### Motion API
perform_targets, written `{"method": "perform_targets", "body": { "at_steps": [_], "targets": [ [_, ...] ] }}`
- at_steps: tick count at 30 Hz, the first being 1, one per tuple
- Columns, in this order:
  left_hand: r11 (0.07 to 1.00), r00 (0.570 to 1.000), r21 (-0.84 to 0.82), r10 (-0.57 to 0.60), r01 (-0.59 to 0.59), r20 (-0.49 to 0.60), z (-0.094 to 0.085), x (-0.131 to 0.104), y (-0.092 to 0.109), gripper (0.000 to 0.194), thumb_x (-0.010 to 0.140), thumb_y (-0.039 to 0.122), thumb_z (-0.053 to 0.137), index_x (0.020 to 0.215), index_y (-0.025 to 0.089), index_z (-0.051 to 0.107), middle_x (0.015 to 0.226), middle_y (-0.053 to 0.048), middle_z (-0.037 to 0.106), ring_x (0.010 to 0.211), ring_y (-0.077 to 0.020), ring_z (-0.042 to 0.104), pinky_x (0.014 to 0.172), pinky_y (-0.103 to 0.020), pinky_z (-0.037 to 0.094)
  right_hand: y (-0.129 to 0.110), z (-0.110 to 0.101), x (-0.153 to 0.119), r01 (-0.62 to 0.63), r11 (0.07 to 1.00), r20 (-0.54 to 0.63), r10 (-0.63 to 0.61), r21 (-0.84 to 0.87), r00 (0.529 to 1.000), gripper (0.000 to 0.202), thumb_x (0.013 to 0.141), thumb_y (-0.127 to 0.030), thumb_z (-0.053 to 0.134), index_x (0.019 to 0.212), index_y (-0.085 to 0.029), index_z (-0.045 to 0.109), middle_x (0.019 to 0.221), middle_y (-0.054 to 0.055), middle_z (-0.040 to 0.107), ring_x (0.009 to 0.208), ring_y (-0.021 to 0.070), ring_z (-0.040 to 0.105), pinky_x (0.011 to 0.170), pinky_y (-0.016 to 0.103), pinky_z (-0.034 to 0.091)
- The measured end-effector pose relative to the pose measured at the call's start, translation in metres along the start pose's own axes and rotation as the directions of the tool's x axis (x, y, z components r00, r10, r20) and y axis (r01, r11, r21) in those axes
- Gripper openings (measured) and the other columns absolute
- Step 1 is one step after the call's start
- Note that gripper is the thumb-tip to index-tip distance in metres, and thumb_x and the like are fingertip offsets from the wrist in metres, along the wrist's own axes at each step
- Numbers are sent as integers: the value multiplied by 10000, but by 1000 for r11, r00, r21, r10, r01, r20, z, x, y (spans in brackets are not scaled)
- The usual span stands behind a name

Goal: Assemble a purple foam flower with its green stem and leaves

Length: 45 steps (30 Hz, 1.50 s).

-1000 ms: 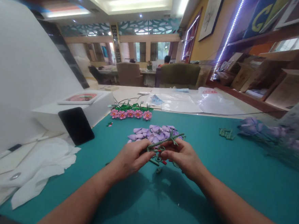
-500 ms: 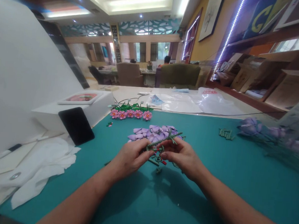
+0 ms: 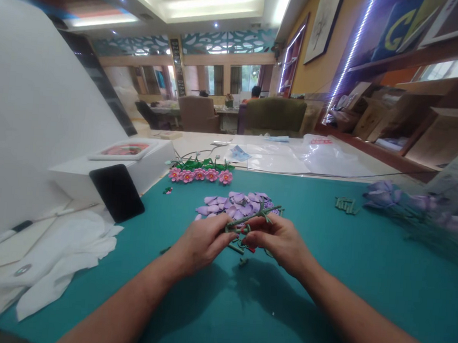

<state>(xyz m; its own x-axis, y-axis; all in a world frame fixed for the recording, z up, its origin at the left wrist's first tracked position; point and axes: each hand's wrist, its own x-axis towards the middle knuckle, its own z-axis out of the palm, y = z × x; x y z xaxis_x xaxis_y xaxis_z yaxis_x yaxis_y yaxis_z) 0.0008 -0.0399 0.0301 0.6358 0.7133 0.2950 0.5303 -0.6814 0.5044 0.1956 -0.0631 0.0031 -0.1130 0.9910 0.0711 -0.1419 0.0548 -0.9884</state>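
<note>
One stem [image 3: 260,213] is pinched in the left hand [image 3: 200,241] above the mat [image 3: 203,316]; the right hand [image 3: 282,243] curls at it, grip unclear. Beyond: petals [image 3: 237,206], a bag [image 3: 330,156] with unreadable red print, a shelf sign [image 3: 399,30] showing "G".

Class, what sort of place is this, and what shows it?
Probably a lounge-like room used for crafts: an olive armchair in the background, and purple petal pieces lying on a teal mat.

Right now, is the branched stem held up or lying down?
Held up: the left hand grips the stem near one end, shadows on the mat below.
</note>
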Motion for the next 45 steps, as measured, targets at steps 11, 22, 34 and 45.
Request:
{"method": "perform_targets", "body": {
  "at_steps": [11,22,34,45],
  "targets": [
    [1000,999,4,-15,15,33,1,0,0,214,913,333,409,747,198,422,683,17,498,622,-136,456,575,-254,307,-1,4,-2,-16,998,-11,17,59,1000,221,546,-228,799,724,-187,673,584,-9,690,523,119,595,530,271,477],
    [998,998,-13,-65,65,15,-5,-1,7,221,889,338,468,731,185,485,660,24,502,596,-122,453,548,-240,294,-5,6,-4,44,997,9,-44,56,999,225,566,-225,819,752,-183,699,627,-25,669,557,100,583,558,256,501],
    [1000,1000,9,-2,2,13,0,-1,3,255,936,355,408,754,185,458,686,12,516,610,-131,468,570,-253,308,7,7,-4,73,993,12,-74,90,997,253,594,-297,835,774,-185,696,613,-14,673,555,125,604,597,309,530],
    [1000,1000,-22,15,-15,2,2,-3,3,248,941,348,410,755,190,454,687,19,525,611,-125,473,564,-241,307,6,8,-5,85,990,10,-86,116,996,238,596,-276,828,769,-187,690,586,-20,665,546,126,607,582,302,530]
  ]
}}
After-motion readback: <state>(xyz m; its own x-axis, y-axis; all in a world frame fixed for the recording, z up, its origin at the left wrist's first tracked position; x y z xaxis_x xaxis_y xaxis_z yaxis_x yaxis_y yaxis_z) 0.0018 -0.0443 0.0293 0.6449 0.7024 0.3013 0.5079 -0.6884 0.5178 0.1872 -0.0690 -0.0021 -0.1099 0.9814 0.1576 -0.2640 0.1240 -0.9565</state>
